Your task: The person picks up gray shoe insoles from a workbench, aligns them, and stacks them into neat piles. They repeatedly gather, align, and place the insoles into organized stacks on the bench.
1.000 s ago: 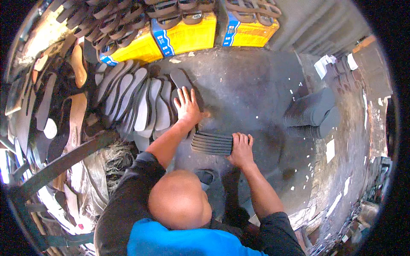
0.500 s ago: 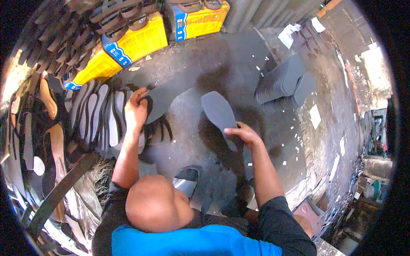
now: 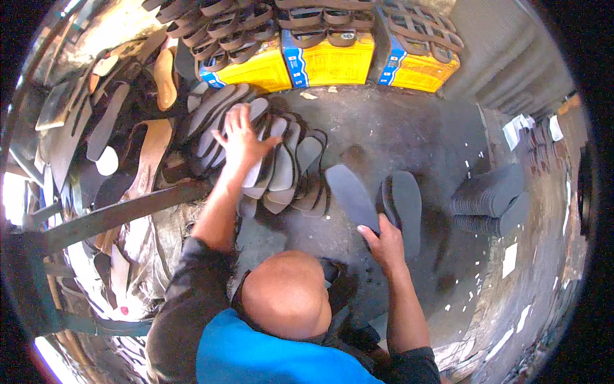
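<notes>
My left hand (image 3: 243, 141) is open with its fingers spread, over a fanned row of shoe soles (image 3: 281, 168). It hides part of the row, so I cannot tell if it touches one. These soles are light grey with dark edges and lean against each other. In my right hand (image 3: 385, 245) is a flat grey shoe sole (image 3: 350, 192), gripped near its narrower end and tilted to the left. Just right of it, dark grey soles (image 3: 406, 208) lie close together on the floor.
Stacks of dark soles (image 3: 489, 198) stand at the right, near white paper scraps (image 3: 510, 259). Yellow and blue boxes (image 3: 332, 61) carry brown sandal uppers (image 3: 320, 19) along the back. A dark beam (image 3: 121, 217) crosses the left side, with tan sole shapes (image 3: 165, 80) beyond it.
The view has turned left. My left hand has moved onto the row of soles, its fingers now spread. My right hand still holds a grey sole; dark soles now show beside it.
</notes>
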### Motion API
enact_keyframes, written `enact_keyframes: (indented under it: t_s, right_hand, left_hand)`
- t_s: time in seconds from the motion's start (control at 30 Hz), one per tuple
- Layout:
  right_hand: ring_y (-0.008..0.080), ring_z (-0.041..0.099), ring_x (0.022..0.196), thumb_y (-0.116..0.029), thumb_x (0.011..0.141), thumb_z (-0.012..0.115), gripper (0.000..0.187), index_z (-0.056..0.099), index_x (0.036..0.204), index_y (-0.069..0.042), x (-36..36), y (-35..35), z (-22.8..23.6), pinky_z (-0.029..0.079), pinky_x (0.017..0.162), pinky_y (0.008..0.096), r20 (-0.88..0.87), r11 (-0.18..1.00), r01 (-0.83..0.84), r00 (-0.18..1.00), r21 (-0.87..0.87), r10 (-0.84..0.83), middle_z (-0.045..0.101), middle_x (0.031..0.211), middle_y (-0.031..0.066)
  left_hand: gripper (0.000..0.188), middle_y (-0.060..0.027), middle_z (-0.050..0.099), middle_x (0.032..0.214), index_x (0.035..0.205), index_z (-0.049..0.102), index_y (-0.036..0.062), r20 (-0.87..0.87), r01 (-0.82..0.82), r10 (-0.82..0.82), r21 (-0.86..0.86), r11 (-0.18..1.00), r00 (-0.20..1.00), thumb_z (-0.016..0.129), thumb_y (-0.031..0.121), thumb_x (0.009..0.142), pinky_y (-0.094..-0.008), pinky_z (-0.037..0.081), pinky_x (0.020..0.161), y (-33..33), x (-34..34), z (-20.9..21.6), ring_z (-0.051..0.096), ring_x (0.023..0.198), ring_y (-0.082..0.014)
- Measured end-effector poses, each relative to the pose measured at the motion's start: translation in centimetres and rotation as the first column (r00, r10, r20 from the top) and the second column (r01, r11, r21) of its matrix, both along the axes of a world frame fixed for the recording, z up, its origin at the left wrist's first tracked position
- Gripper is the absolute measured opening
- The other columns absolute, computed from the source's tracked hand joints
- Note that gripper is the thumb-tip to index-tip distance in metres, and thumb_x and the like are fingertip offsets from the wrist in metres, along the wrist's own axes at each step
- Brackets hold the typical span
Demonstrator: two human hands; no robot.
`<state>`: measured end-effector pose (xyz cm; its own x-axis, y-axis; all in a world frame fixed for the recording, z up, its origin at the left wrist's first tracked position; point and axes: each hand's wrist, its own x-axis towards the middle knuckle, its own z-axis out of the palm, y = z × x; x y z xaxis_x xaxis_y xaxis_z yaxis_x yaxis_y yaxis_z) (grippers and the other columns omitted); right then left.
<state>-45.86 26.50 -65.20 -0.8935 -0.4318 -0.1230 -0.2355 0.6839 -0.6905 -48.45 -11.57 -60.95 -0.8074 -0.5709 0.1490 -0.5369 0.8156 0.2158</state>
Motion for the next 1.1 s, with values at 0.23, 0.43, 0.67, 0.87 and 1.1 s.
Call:
enact_keyframes:
  t_s: [0.23,0.43,0.67,0.87,1.1]
  right_hand:
    - [0.0489,0.065,0.091,-0.037,0.088,0.076,0.045,0.057,0.105,0.0,0.6,1.7,-0.4,0.053,0.077,0.0527,0.075,0.997,-0.029,0.997,0.065,0.024,0.068,0.095,0.0286]
    - [0.0497,0.064,0.092,-0.036,0.088,0.076,0.046,0.055,0.102,0.002,1.2,1.0,-0.5,0.05,0.077,0.0517,0.109,1.0,0.002,0.994,-0.02,0.0,0.067,0.095,0.0293]
    - [0.0505,0.066,0.091,-0.041,0.087,0.076,0.051,0.058,0.107,0.002,1.1,0.0,-0.8,0.053,0.079,0.0535,0.16,0.998,-0.007,0.987,0.059,-0.002,0.069,0.096,0.0307]
    - [0.0509,0.065,0.095,-0.041,0.087,0.075,0.052,0.058,0.11,0.003,0.9,0.8,-0.4,0.053,0.081,0.0525,0.137,0.999,0.013,0.99,0.051,-0.019,0.068,0.099,0.0319]
    - [0.0185,0.058,0.106,-0.029,0.094,0.07,0.045,0.058,0.125,0.002,-1.0,1.5,-0.6,0.048,0.094,0.0353,0.457,0.884,0.348,0.87,-0.311,-0.182,0.065,0.118,0.0078]
  left_hand:
    - [0.138,-0.0165,0.011,0.169,0.164,0.006,0.0266,0.296,-0.182,0.238,-0.202,0.962,0.925,0.087,0.064,0.059,-0.0807,0.01,0.111,-12.9,1.1,-0.7,0.007,0.157,-0.0365]
    - [0.108,-0.0157,0.02,0.167,0.163,0.015,0.0212,0.555,-0.264,0.207,0.025,0.964,0.806,0.075,0.033,0.074,-0.077,0.023,0.111,-16.4,-2.4,2.8,0.021,0.154,-0.034]
    - [0.099,-0.0122,0.038,0.159,0.162,0.017,0.0216,0.479,-0.13,0.164,-0.105,0.986,0.863,0.072,0.023,0.08,-0.0747,0.021,0.115,-15.9,-0.7,-0.2,0.035,0.149,-0.0286]
    - [0.062,-0.0159,0.065,0.129,0.14,0.047,0.0071,0.468,-0.144,0.202,-0.158,0.977,0.86,0.071,0.021,0.085,-0.0485,0.048,0.105,-16.3,-2.9,0.5,0.064,0.121,-0.0315]
    - [0.084,-0.0161,0.057,0.137,0.143,0.044,0.007,-0.043,0.482,-0.507,-0.253,0.839,0.861,0.081,0.01,0.068,-0.0472,0.041,0.11,-6.8,0.4,5.5,0.053,0.129,-0.036]
